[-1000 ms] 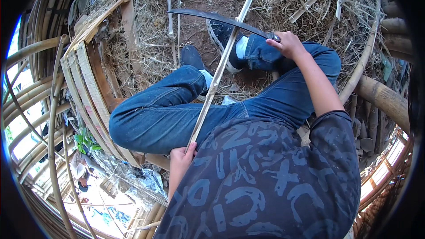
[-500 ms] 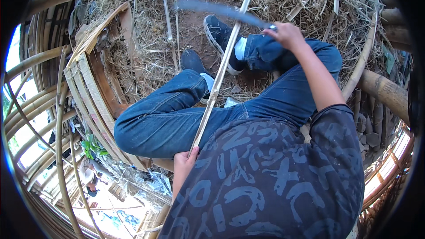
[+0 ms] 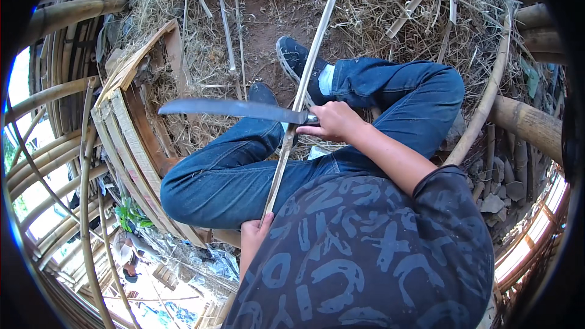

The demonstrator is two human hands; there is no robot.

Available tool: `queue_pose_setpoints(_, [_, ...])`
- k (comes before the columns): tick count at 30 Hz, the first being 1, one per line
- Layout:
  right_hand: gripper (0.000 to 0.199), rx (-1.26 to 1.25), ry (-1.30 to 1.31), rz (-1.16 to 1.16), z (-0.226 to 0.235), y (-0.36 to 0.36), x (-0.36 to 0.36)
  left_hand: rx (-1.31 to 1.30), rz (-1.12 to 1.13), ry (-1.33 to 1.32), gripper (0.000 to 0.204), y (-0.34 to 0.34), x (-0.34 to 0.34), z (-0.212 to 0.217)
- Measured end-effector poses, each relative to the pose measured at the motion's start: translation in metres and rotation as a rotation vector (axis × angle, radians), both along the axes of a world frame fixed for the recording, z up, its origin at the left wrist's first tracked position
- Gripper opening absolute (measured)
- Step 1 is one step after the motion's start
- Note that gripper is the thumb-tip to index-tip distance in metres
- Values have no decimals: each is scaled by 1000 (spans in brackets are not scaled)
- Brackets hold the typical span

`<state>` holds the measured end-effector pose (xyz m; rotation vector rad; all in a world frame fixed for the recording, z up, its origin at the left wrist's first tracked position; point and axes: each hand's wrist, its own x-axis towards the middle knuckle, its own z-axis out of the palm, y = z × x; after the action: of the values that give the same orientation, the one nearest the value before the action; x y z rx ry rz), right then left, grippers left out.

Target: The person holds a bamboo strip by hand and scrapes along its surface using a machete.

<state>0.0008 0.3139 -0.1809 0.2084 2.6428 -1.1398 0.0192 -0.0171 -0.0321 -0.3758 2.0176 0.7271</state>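
Note:
My left hand [image 3: 255,233] is closed on the near end of a long split bamboo strip [image 3: 317,39], beside my left thigh. The strip slants up and away between my legs, its far end over the straw. In my right hand [image 3: 335,122] is the handle of a machete [image 3: 225,108] with a long, slightly curved grey blade. The blade points left and lies across the strip near its middle, close to my right fingers. Whether its edge bites into the bamboo I cannot tell.
A wooden slatted crate [image 3: 131,140] stands by my left knee. Dry straw [image 3: 378,6] and loose bamboo pieces [image 3: 407,13] cover the ground ahead. Thick bamboo poles [image 3: 527,123] edge the right side, with others [image 3: 85,15] on the left. At lower left, another person [image 3: 131,256] is partly visible.
My right hand has brought the machete down along the strip toward me, from near my right foot to the strip's middle. My left hand keeps its hold, shifting slightly.

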Motion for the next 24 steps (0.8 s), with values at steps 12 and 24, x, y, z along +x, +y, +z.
queue_pose_setpoints(12, [69, 24, -198, -484, -27, 167, -19, 6, -109, 71, 47, 8, -3, 6])
queue_pose_setpoints(24, [31, -426, -96, -839, -54, 47, 44, -20, -171, 120, 50, 11, 1, 12])
